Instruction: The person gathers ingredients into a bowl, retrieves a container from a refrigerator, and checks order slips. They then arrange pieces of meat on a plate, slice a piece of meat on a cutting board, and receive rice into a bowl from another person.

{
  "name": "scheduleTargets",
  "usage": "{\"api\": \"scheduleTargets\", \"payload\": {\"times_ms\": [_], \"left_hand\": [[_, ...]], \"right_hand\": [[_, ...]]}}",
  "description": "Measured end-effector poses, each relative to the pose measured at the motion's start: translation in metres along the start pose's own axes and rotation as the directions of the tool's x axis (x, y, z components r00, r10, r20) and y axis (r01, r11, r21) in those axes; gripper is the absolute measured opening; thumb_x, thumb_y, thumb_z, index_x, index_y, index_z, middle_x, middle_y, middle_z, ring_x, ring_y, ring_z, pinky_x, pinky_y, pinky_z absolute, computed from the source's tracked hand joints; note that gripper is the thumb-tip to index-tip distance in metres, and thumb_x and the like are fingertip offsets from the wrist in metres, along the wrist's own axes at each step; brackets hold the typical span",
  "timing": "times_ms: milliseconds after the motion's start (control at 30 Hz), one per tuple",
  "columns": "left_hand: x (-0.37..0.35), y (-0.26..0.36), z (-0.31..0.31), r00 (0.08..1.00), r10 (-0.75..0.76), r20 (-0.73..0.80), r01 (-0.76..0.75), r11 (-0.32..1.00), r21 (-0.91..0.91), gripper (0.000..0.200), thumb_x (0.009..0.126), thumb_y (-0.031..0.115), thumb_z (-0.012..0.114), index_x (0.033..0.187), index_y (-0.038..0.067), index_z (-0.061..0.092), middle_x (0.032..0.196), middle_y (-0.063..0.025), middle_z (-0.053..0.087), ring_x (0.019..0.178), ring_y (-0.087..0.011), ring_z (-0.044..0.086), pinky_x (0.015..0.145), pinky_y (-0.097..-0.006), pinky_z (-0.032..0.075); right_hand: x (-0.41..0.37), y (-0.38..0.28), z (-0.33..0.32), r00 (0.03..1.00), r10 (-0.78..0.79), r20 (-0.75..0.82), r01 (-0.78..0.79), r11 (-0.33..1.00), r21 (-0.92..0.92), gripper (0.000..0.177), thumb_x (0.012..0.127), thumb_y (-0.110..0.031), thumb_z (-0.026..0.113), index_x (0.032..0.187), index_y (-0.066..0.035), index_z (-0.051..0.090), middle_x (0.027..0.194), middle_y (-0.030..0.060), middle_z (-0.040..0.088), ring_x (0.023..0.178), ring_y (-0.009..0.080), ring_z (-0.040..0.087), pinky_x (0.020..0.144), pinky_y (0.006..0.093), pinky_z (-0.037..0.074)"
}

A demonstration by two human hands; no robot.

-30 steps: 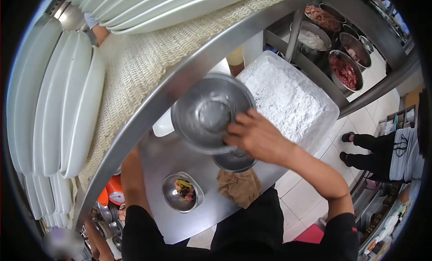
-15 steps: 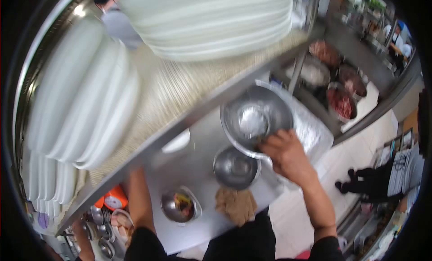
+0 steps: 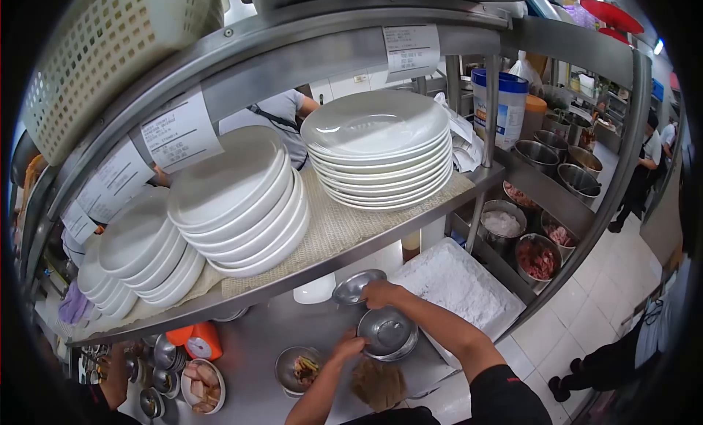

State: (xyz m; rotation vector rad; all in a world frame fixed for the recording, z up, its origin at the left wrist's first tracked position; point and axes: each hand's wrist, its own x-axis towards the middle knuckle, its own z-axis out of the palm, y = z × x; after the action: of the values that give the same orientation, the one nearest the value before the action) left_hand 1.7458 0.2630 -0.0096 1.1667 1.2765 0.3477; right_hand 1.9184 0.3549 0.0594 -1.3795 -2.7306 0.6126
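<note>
My right hand [image 3: 380, 294] is closed on the rim of a small metal bowl [image 3: 356, 287], which is tilted above the steel counter. My left hand [image 3: 349, 347] grips the near left rim of another metal bowl [image 3: 386, 333]. A second rim shows under that bowl, so it appears stacked. A brown cloth [image 3: 378, 383] lies crumpled just below it. Left of my left hand sits a metal bowl with mixed food pieces [image 3: 303, 369]. The tray of white powder [image 3: 469, 286] lies beyond my right forearm.
Stacks of white plates [image 3: 377, 154] fill the shelf [image 3: 351, 251] above the counter. An orange scale [image 3: 199, 342] and a bowl of pale meat pieces [image 3: 201, 386] stand at left, near another person's hand [image 3: 114, 374]. Metal pots of meat [image 3: 538, 258] stand at right.
The view has tilted up. My right hand moved left from the big bowl over the tray and raises a small bowl; the powder is uncovered. My left hand came from under the shelf to a bowl.
</note>
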Motion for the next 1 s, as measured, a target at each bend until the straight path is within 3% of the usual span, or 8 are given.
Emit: {"api": "scheduleTargets", "payload": {"times_ms": [267,467,600,667,767,800,867,1000], "left_hand": [[-0.045,0.000,0.032,0.991,-0.018,-0.135,0.018,1.000,-0.007,0.042,0.073,0.011,0.060,0.112,-0.003,0.050,0.097,-0.0151,0.061,0.073,-0.0255,0.063,0.052,-0.0338,0.056],[-0.057,-0.005,0.042,0.986,-0.090,-0.139,0.056,0.972,-0.230,0.061,0.077,0.025,0.067,0.126,-0.002,0.043,0.105,-0.0186,0.059,0.074,-0.0265,0.063,0.054,-0.0347,0.056],[-0.088,0.006,0.043,0.970,-0.138,-0.198,0.058,0.929,-0.364,0.075,0.077,0.035,0.070,0.133,-0.001,0.037,0.106,-0.0189,0.059,0.077,-0.0255,0.064,0.056,-0.0342,0.054],[-0.107,-0.002,0.042,0.938,-0.061,-0.342,-0.001,0.984,-0.177,0.076,0.079,0.038,0.070,0.134,-0.002,0.036,0.108,-0.0175,0.059,0.079,-0.0239,0.065,0.058,-0.0321,0.053],[-0.151,-0.012,0.052,0.920,0.152,-0.362,-0.220,0.963,-0.155,0.065,0.082,0.036,0.067,0.129,-0.003,0.043,0.102,-0.0145,0.061,0.075,-0.0208,0.065,0.057,-0.0303,0.052],[-0.166,-0.016,0.056,0.921,0.146,-0.361,-0.217,0.962,-0.166,0.065,0.082,0.036,0.067,0.129,-0.003,0.043,0.102,-0.0145,0.061,0.075,-0.0208,0.065,0.057,-0.0303,0.052],[-0.195,-0.023,0.064,0.972,0.061,-0.227,-0.131,0.943,-0.307,0.055,0.085,0.032,0.065,0.123,-0.004,0.049,0.094,-0.0118,0.064,0.074,-0.0182,0.065,0.055,-0.0285,0.051],[-0.236,-0.061,0.092,0.947,-0.031,-0.318,-0.073,0.948,-0.311,0.049,0.084,0.030,0.066,0.118,-0.004,0.054,0.089,-0.0106,0.065,0.071,-0.0169,0.065,0.054,-0.0278,0.050]], "right_hand": [[-0.006,-0.016,0.014,0.920,0.020,0.392,-0.019,1.000,-0.008,0.041,0.074,-0.029,0.057,0.104,-0.001,0.066,0.110,0.0197,0.062,0.104,0.0330,0.059,0.087,0.0407,0.047],[-0.013,-0.010,0.048,0.984,0.095,0.148,-0.117,0.982,0.147,0.050,0.075,-0.047,0.063,0.101,-0.005,0.068,0.104,0.0169,0.065,0.098,0.0303,0.062,0.083,0.0399,0.048],[-0.103,-0.056,-0.088,0.941,-0.180,-0.288,0.303,0.827,0.474,0.018,0.081,-0.023,0.064,0.085,-0.006,0.070,0.075,0.0114,0.067,0.068,0.0199,0.064,0.068,0.0327,0.050],[-0.129,-0.063,-0.140,0.638,-0.130,-0.759,0.635,0.647,0.423,0.008,0.080,-0.010,0.064,0.082,-0.002,0.068,0.077,0.0077,0.068,0.070,0.0118,0.061,0.067,0.0279,0.049],[-0.161,-0.069,-0.235,0.172,0.213,-0.962,0.710,0.650,0.271,0.013,0.081,-0.011,0.066,0.077,0.001,0.063,0.070,0.0028,0.062,0.068,0.0086,0.056,0.065,0.0246,0.046],[-0.168,-0.065,-0.263,0.123,0.295,-0.948,0.734,0.615,0.287,0.016,0.082,-0.015,0.067,0.088,-0.002,0.059,0.079,0.0013,0.059,0.074,0.0091,0.055,0.068,0.0244,0.044],[-0.165,-0.060,-0.308,0.130,0.500,-0.856,0.889,0.323,0.324,0.030,0.079,-0.023,0.070,0.098,-0.003,0.057,0.092,0.0040,0.056,0.085,0.0122,0.052,0.073,0.0305,0.042],[-0.155,-0.048,-0.355,0.369,0.529,-0.764,0.830,0.182,0.527,0.062,0.070,-0.037,0.074,0.115,-0.003,0.050,0.115,0.0113,0.046,0.105,0.0209,0.044,0.085,0.0376,0.038]]}}
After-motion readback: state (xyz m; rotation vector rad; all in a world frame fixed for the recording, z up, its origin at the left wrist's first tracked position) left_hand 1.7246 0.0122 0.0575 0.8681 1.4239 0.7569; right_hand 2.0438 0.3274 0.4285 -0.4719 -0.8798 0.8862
